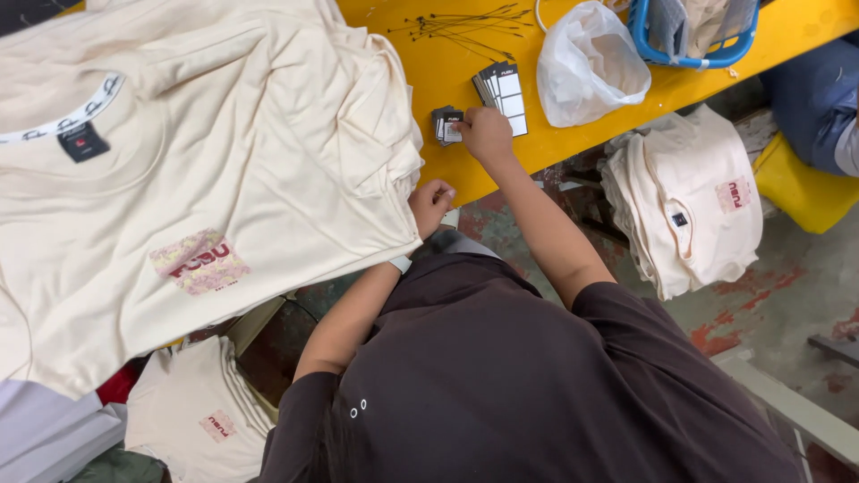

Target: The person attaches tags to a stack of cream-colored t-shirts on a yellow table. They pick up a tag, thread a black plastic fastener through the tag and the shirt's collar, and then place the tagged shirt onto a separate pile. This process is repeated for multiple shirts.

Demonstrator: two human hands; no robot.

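Right hand (486,134) reaches forward onto the yellow bench (447,67), fingers curled down on a small stack of dark hang tags (446,124); looks pinched on the top tag, but the knuckles hide the fingertips, so the grip is not certain. Left hand (431,204) sits nearer the body at the bench edge, fingers bent against the hem corner of the cream T-shirt (197,179); cannot tell whether it clamps the cloth or just rests on it. Hands are apart, right one ahead of the left.

Second fan of tags (503,88), dark with white panels, lies just beyond the right hand. Farther past it, a scatter of thin black tag strings (465,25). A crumpled white plastic bag (586,63) lies right of that hand, and a blue basket (693,36) behind the bag.

Handling judgement: tags are light stiff card, smooth and likely to slide off each other, so pick one by the edge with thumb and forefinger, not from the flat. Strings are thin and tangle easily. The shirt is soft, limp and light, and it wrinkles; take it at hem or collar.

The shirt spreads left of the left hand, atop more of the same. A folded shirt pile (684,201) sits low, right of the right arm; another cream pile (201,416) lies below the left elbow.
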